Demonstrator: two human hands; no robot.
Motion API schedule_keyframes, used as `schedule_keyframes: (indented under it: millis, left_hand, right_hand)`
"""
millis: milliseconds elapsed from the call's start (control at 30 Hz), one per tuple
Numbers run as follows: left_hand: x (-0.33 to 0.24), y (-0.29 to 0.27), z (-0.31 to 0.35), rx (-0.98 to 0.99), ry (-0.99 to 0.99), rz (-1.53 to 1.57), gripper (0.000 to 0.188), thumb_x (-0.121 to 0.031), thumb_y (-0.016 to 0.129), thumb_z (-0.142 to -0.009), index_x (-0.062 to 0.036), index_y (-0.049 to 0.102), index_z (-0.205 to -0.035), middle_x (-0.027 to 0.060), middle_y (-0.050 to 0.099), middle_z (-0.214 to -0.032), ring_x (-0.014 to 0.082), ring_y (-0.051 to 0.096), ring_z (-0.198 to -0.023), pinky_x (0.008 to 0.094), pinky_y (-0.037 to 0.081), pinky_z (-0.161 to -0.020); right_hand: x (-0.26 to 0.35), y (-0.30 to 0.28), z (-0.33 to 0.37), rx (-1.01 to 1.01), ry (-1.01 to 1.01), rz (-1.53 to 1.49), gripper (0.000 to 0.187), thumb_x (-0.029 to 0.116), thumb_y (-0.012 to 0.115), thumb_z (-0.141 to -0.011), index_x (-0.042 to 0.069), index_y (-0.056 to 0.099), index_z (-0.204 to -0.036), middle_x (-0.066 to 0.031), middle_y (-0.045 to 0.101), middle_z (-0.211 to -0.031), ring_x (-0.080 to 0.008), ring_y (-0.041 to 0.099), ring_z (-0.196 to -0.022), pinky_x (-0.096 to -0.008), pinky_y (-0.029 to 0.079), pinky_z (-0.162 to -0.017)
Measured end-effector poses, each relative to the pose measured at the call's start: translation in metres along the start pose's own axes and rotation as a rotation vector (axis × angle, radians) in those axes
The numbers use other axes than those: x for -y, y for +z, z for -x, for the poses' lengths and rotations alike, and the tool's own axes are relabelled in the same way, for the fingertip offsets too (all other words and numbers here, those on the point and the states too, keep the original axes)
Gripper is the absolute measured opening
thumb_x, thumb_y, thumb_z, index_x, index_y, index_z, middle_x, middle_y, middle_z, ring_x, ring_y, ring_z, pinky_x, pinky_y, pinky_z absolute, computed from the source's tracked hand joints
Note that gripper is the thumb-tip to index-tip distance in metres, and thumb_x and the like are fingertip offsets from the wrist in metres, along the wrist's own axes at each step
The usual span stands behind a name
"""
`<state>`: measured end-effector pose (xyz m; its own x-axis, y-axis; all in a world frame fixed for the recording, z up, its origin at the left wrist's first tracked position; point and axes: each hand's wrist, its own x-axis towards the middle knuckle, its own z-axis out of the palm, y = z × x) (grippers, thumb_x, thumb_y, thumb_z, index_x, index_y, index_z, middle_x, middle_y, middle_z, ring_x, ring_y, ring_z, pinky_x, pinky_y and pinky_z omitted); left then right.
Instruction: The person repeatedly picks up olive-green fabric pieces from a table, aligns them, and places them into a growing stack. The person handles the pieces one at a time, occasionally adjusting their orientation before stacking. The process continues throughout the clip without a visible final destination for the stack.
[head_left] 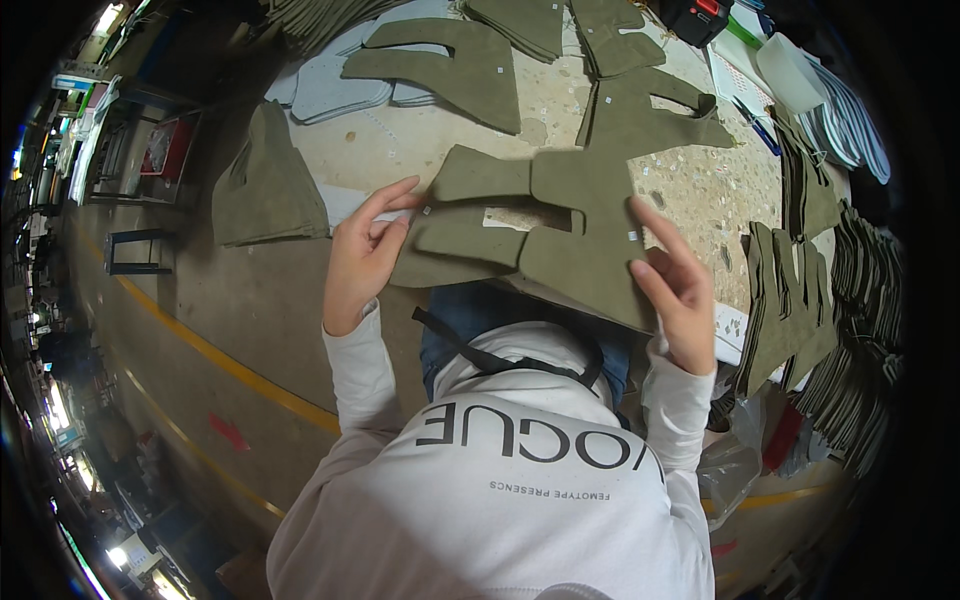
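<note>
Two U-shaped olive-green cut pieces of suede-like material lie in front of me, their arms overlapping in the middle. At the outer edge of the left piece (450, 267) is my left hand (365, 255), closed on it with the thumb near the edge; some of its fingers are hidden. The right piece (600, 255) has its outer edge between the thumb and fingers of my right hand (682, 290). A small pale label marks each piece. Both reach over the near edge of the table (700, 190), above my lap.
More olive pieces (455, 65) lie at the back over light grey ones (345, 95). A folded olive stack (268, 185) overhangs the left edge. At the right are a blue pen-like tool (757, 128), hanging olive bundles (785, 300) and a black-and-red device (697, 15).
</note>
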<state>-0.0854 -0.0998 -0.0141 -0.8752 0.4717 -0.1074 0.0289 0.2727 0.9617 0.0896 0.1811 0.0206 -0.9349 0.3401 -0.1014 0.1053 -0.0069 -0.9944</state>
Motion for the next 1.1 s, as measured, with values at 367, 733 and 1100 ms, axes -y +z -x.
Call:
schedule_keyframes:
  millis: [367, 733, 1100]
  left_hand:
    - [-0.011, 0.006, -0.002, 0.093, 0.084, -0.060, 0.042, 0.009, 0.056, -0.088, -0.0035, 0.064, -0.126, 0.0069, 0.061, -0.125, 0.0054, 0.058, -0.081, 0.0188, 0.051, -0.070]
    - [-0.013, 0.031, 0.008, 0.115, 0.076, -0.002, 0.045, 0.012, 0.057, -0.085, -0.0037, 0.065, -0.126, 0.0081, 0.060, -0.126, 0.0065, 0.061, -0.081, 0.0187, 0.053, -0.068]
    - [-0.015, 0.074, 0.021, 0.142, 0.096, 0.087, 0.046, 0.011, 0.061, -0.085, -0.0029, 0.062, -0.129, 0.0113, 0.059, -0.128, 0.0095, 0.066, -0.084, 0.0204, 0.056, -0.065]
  right_hand:
    - [-0.034, -0.001, -0.003, -0.050, -0.074, 0.167, 0.049, -0.006, 0.058, -0.088, 0.004, 0.057, -0.136, -0.0048, 0.058, -0.124, -0.0079, 0.047, -0.082, -0.0201, 0.043, -0.079]
    - [-0.006, -0.084, 0.032, -0.220, 0.078, 0.188, 0.046, -0.004, 0.054, -0.088, 0.001, 0.059, -0.133, -0.0075, 0.061, -0.129, -0.0133, 0.058, -0.110, -0.0243, 0.041, -0.098]
    - [0.103, -0.146, 0.087, -0.606, -0.257, 0.860, 0.038, 0.004, 0.049, -0.099, -0.005, 0.055, -0.135, -0.0132, 0.058, -0.138, -0.0140, 0.055, -0.122, -0.0281, 0.037, -0.107]
